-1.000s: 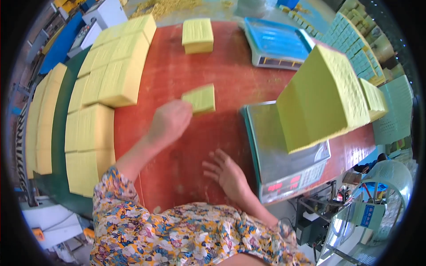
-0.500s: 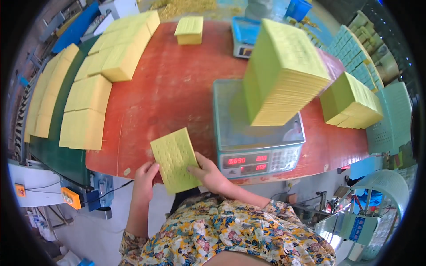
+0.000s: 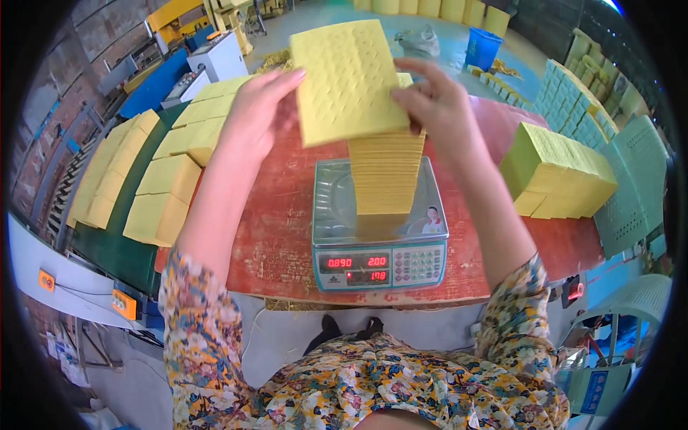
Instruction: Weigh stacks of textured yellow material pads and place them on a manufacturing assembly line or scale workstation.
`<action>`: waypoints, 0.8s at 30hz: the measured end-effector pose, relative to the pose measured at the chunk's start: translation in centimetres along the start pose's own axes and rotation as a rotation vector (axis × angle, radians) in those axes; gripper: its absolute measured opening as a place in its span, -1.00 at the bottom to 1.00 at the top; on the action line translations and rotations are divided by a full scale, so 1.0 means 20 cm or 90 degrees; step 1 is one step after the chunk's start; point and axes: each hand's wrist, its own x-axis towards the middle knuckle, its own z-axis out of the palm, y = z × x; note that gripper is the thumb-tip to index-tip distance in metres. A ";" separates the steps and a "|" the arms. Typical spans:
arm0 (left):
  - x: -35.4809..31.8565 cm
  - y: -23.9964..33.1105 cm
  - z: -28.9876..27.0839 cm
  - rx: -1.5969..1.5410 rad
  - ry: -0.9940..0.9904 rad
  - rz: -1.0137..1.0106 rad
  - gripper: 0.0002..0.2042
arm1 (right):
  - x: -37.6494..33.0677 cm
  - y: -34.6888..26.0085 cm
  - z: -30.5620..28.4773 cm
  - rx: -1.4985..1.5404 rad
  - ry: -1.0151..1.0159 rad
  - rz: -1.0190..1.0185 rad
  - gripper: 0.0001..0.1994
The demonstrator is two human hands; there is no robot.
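A thin wad of yellow paper sheets [image 3: 349, 82], dotted with rows of small punched marks, is raised in front of me. My left hand [image 3: 259, 107] pinches its left edge, and my right hand [image 3: 433, 100] grips its right edge. Behind and below it rises a tall stack of the same yellow paper [image 3: 385, 175], standing on the metal pan of a digital scale [image 3: 381, 265]. Red digits glow on the scale's display. The held wad hides most of the stack's top; whether the two touch I cannot tell.
Yellow paper stacks [image 3: 161, 208] line the left side of the red table [image 3: 272, 251] and a green surface [image 3: 93, 240]. Another yellow block [image 3: 559, 172] lies at the right, beside a pale green perforated panel [image 3: 634, 190]. A blue bin [image 3: 482, 49] stands on the floor beyond.
Both hands have lifted the yellow wad from low over the table's near edge up to the top of the stack on the scale. The view has tilted upward.
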 end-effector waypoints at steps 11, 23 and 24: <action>0.40 -0.25 0.21 0.230 -0.087 -0.138 -0.76 | 0.15 0.21 -0.20 -0.110 0.049 0.108 -0.61; 0.36 -0.30 0.26 0.215 -0.089 -0.087 -0.75 | 0.13 0.40 -0.23 -0.246 0.099 0.011 -0.62; 0.37 -0.32 0.25 0.217 -0.091 -0.090 -0.75 | 0.12 0.38 -0.22 -0.244 0.101 0.014 -0.62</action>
